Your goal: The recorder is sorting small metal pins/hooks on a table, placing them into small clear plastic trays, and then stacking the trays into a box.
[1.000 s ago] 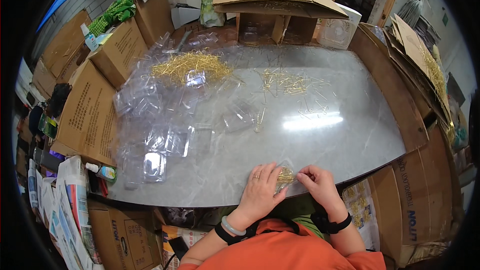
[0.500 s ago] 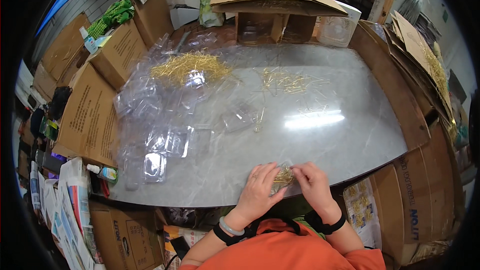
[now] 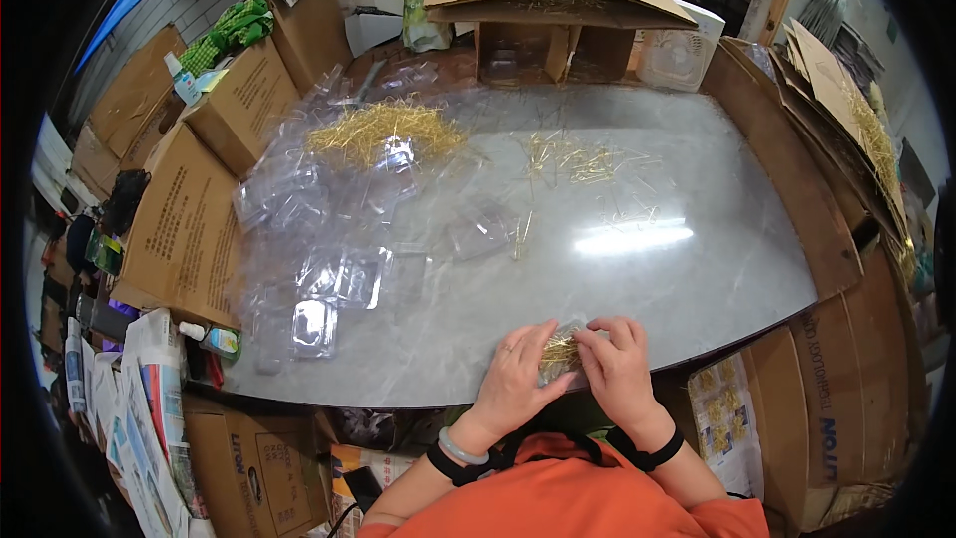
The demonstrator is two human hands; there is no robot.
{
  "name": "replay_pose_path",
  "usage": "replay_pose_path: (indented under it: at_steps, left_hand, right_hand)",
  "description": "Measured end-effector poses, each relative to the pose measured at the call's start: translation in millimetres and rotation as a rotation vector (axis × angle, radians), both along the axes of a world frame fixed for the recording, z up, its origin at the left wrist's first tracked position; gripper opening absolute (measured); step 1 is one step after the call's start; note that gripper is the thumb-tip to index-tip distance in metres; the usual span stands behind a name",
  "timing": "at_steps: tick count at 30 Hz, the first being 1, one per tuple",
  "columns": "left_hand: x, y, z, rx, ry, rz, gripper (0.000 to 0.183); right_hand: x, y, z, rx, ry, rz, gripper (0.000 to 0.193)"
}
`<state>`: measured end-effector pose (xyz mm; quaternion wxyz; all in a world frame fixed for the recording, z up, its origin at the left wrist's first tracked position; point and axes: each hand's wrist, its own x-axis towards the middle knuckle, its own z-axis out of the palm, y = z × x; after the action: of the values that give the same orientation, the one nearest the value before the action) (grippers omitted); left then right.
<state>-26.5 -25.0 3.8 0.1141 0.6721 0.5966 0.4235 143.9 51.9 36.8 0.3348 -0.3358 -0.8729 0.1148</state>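
At the table's front edge my left hand (image 3: 513,379) grips a small clear plastic case (image 3: 551,374). Thin gold-coloured pins (image 3: 560,350) lie in a bundle in it. My right hand (image 3: 618,366) is closed, its thumb and fingers pinching the right ends of those pins. My fingers hide part of the case. Farther off, a big heap of the same gold pins (image 3: 383,132) rests on clear plastic cases at the left. A looser scatter of gold pins (image 3: 578,159) lies on the grey table (image 3: 498,314) at the far middle.
Many clear plastic cases (image 3: 315,327) cover the table's left side. Cardboard boxes (image 3: 179,229) line the left, and a brown board (image 3: 787,179) edges the right. A cardboard shelf (image 3: 558,5) and white fan (image 3: 680,58) stand at the back. A small bottle (image 3: 218,340) is front left.
My right hand has shifted slightly left and its fingers are bunched closer over the pins. My left hand stays on the case. The whole view has shifted a little.
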Motion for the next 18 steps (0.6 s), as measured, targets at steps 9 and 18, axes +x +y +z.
replay_pose_path:
  at_steps: [9, 18]
  left_hand:
    - [2.3, -0.8, 1.4, 0.032, 0.012, 0.018, 0.071]
    - [-25.9, -9.9, 15.6, 0.006, 0.177, 0.152, 0.064]
  right_hand:
    - [3.2, 7.9, 14.9, -0.152, -0.043, 0.151, 0.026]
    - [-15.4, 186.5, 66.5, -0.097, -0.276, 0.242, 0.027]
